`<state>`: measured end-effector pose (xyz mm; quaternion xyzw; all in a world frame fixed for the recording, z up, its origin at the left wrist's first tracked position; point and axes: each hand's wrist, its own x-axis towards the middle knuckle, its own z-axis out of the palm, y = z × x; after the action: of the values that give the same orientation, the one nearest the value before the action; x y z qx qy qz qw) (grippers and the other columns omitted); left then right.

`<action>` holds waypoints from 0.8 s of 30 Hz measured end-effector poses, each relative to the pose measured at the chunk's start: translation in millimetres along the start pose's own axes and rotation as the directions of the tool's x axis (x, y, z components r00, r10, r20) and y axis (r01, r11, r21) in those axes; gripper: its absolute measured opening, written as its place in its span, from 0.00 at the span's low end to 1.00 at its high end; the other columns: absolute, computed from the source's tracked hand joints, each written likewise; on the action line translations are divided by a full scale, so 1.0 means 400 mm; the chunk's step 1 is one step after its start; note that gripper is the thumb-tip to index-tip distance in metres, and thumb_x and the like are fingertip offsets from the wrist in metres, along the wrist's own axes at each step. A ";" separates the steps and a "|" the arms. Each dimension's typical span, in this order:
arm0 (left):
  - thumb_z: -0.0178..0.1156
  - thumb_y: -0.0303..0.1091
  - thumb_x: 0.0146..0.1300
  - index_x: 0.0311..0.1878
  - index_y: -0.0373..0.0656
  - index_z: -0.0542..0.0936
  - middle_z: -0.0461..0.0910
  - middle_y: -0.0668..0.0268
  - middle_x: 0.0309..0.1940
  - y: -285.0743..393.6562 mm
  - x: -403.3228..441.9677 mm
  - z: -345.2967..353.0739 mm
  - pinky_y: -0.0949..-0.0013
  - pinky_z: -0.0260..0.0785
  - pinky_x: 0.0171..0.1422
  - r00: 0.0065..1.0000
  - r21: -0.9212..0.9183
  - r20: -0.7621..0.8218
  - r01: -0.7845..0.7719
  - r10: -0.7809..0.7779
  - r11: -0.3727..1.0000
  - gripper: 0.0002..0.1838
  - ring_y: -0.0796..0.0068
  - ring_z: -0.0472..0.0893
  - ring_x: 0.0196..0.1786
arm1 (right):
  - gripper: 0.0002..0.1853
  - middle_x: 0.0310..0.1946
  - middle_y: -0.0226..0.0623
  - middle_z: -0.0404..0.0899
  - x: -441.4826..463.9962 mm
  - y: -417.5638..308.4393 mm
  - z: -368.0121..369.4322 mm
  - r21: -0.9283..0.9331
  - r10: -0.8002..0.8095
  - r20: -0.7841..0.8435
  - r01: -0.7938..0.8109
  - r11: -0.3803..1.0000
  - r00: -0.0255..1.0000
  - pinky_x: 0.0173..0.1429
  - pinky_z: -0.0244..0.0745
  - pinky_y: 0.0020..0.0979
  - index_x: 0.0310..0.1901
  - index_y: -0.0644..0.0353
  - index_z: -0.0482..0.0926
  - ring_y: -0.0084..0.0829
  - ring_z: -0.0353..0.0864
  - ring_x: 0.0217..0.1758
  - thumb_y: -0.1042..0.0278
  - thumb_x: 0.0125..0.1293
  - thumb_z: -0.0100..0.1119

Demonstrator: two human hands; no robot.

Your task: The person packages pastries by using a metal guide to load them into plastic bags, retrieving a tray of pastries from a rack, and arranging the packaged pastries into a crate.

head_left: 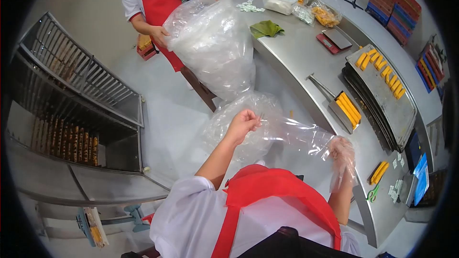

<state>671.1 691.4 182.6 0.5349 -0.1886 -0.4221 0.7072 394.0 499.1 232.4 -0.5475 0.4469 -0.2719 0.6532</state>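
Note:
A clear plastic bag [301, 136] is stretched between my two hands, in front of my red apron. My left hand [243, 125] is bare, its fingertips pinched on the bag's left end. On my right hand [342, 152] is a loose transparent plastic glove; its fingers are closed on the other end, beside the table edge. Behind my left hand a large clear plastic sack [229, 129] bulges near the floor. A co-worker in a red apron holds up another big clear sack [215, 43] with both hands.
The curved steel table [291, 52] carries a metal scoop [345, 112] with yellow sticks, stacked trays [382, 95], a scale [333, 41], a green cloth [267, 29] and green scissors [373, 193]. A metal rack cabinet [79, 95] stands open at left.

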 end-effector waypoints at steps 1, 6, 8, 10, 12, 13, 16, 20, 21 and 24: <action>0.51 0.17 0.51 0.41 0.41 0.72 0.76 0.64 0.33 0.009 -0.019 0.001 0.78 0.65 0.36 1.000 0.117 -0.012 0.007 -0.006 0.993 0.13 0.78 0.75 0.33 | 0.04 0.16 0.28 0.68 -0.005 0.008 -0.001 0.004 0.018 0.049 -0.018 1.000 0.999 0.24 0.58 0.24 0.22 0.59 0.72 0.21 0.65 0.18 0.71 0.48 0.55; 0.51 0.20 0.52 0.56 0.39 0.70 0.77 0.67 0.39 0.066 -0.109 0.010 0.80 0.62 0.34 0.959 0.267 0.252 0.060 -0.130 0.962 0.24 0.84 0.70 0.29 | 0.04 0.15 0.29 0.68 -0.018 0.064 -0.015 -0.006 0.074 0.158 -0.074 0.997 0.985 0.23 0.58 0.24 0.21 0.59 0.71 0.22 0.65 0.17 0.71 0.47 0.54; 0.52 0.21 0.52 0.60 0.39 0.67 0.77 0.69 0.42 0.080 -0.134 0.030 0.82 0.61 0.33 0.936 0.249 0.326 0.052 -0.134 0.967 0.28 0.86 0.67 0.28 | 0.03 0.15 0.30 0.67 -0.025 0.062 -0.016 -0.026 0.109 0.173 -0.106 0.994 0.979 0.23 0.58 0.24 0.21 0.60 0.70 0.23 0.65 0.17 0.72 0.45 0.53; 0.51 0.20 0.51 0.62 0.39 0.64 0.74 0.68 0.48 0.104 -0.158 0.061 0.82 0.61 0.33 0.944 0.187 0.329 -0.031 -0.033 0.982 0.30 0.87 0.66 0.28 | 0.04 0.16 0.30 0.67 -0.024 0.061 -0.017 -0.014 0.117 0.189 -0.117 0.993 0.975 0.23 0.58 0.24 0.24 0.62 0.71 0.23 0.65 0.17 0.73 0.44 0.53; 0.51 0.20 0.51 0.63 0.39 0.62 0.71 0.68 0.53 0.143 -0.178 0.034 0.82 0.61 0.34 0.904 0.190 0.425 -0.043 -0.043 0.981 0.32 0.88 0.66 0.29 | 0.06 0.16 0.30 0.67 -0.029 0.048 -0.010 -0.003 0.128 0.201 -0.130 0.992 0.971 0.23 0.59 0.24 0.27 0.63 0.72 0.24 0.65 0.16 0.75 0.43 0.52; 0.52 0.20 0.51 0.64 0.38 0.61 0.68 0.68 0.56 0.170 -0.186 0.012 0.82 0.61 0.34 0.900 0.134 0.433 -0.109 0.040 0.985 0.33 0.88 0.67 0.30 | 0.11 0.17 0.30 0.68 -0.040 0.031 0.005 0.052 0.137 0.217 -0.151 0.987 0.967 0.24 0.60 0.23 0.32 0.63 0.72 0.24 0.65 0.17 0.77 0.43 0.51; 0.52 0.19 0.49 0.63 0.37 0.61 0.62 0.64 0.62 0.191 -0.179 -0.131 0.78 0.65 0.42 0.898 -0.222 0.354 -0.191 0.261 0.956 0.33 0.79 0.70 0.43 | 0.20 0.20 0.31 0.68 -0.035 0.052 0.013 0.117 0.140 0.177 -0.162 0.980 0.974 0.25 0.62 0.23 0.42 0.62 0.70 0.24 0.66 0.19 0.81 0.42 0.48; 0.50 0.19 0.46 0.61 0.35 0.63 0.63 0.54 0.62 0.045 -0.172 -0.355 0.67 0.62 0.60 0.907 0.932 -0.357 0.330 0.223 0.148 0.32 0.62 0.67 0.62 | 0.27 0.27 0.33 0.68 0.002 0.126 -0.039 -0.002 0.229 0.064 -0.229 0.973 0.971 0.26 0.66 0.24 0.45 0.58 0.69 0.26 0.70 0.23 0.87 0.39 0.41; 0.50 0.19 0.46 0.61 0.35 0.63 0.65 0.52 0.60 0.058 -0.192 -0.321 0.66 0.59 0.63 0.925 0.935 -0.300 0.238 0.232 0.261 0.32 0.59 0.65 0.62 | 0.27 0.27 0.33 0.68 0.004 0.123 -0.029 -0.006 0.220 0.098 -0.221 0.975 0.971 0.26 0.66 0.24 0.45 0.58 0.69 0.26 0.70 0.23 0.87 0.39 0.41; 0.49 0.22 0.44 0.62 0.36 0.63 0.63 0.51 0.61 0.005 -0.198 -0.250 0.67 0.54 0.68 0.931 0.924 -0.285 0.203 0.227 0.325 0.34 0.57 0.62 0.65 | 0.25 0.31 0.33 0.66 -0.009 0.116 -0.025 0.025 0.288 0.007 -0.288 0.957 0.958 0.26 0.71 0.26 0.42 0.57 0.67 0.27 0.69 0.24 0.91 0.39 0.38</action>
<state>698.4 814.5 163.4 0.9116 -0.2677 -0.1205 0.2878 377.2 509.0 188.9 -0.4686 0.5173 -0.1790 0.6934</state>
